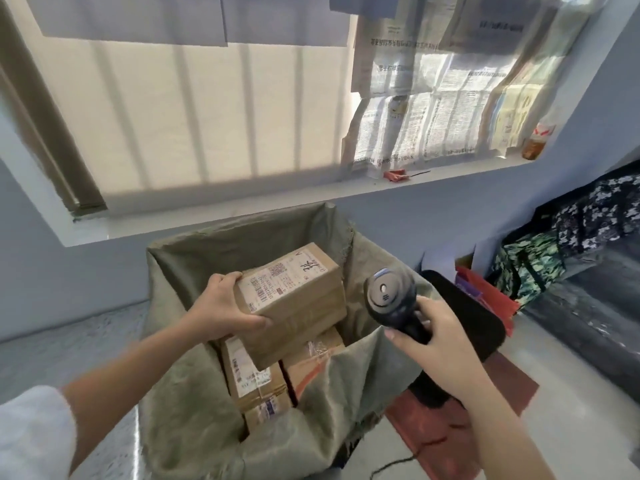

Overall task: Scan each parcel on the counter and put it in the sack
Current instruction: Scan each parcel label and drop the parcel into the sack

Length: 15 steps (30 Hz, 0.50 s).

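My left hand (221, 311) grips a brown cardboard parcel (294, 303) by its near left end, holding it over the open mouth of the green sack (180, 382). A white shipping label with a barcode faces up on the parcel. My right hand (429, 336) grips the handle of a black barcode scanner (389, 294), whose head sits just right of the parcel. Inside the sack lie two more taped cardboard parcels, one on the left (254, 379) and one on the right (311, 362), both partly hidden under the held one.
A black chair back (474, 317) stands right of the sack above a red mat (446, 431). Patterned bags (530, 268) line the right wall. A window ledge (242, 216) runs behind the sack, with newspaper (433, 109) covering the window's right part.
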Available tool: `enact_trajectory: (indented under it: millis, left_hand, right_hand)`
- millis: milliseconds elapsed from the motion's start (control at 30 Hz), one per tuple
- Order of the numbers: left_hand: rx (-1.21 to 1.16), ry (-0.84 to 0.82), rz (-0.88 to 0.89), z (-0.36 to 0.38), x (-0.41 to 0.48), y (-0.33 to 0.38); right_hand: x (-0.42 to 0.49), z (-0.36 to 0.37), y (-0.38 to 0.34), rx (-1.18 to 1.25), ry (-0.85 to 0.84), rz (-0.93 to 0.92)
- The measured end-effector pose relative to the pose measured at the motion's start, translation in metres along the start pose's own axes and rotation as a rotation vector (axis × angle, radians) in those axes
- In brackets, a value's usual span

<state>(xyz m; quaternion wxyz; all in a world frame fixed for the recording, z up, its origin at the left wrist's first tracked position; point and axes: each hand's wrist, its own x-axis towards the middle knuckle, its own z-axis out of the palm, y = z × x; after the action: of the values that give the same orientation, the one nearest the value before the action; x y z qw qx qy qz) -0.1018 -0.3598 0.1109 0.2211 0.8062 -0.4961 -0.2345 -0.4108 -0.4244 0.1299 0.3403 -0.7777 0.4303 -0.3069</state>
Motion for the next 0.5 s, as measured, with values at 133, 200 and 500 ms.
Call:
enact_trajectory:
  millis: [133, 200, 500]
  left_hand:
    - [-0.035, 0.006, -0.076, 0.024, 0.015, 0.012]
    - [-0.040, 0.010, -0.124, 0.035, 0.020, 0.015]
    - [-0.133, -0.075, -0.304, 0.072, 0.071, 0.006]
  right_hand:
    - [0.037, -0.007, 0.030, -0.063, -0.077, -0.054]
    - [0.051, -0.010, 0.043, -0.052, -0.128, -0.044]
    - [0.076, -0.020, 0.072, 0.008, -0.196, 0.008]
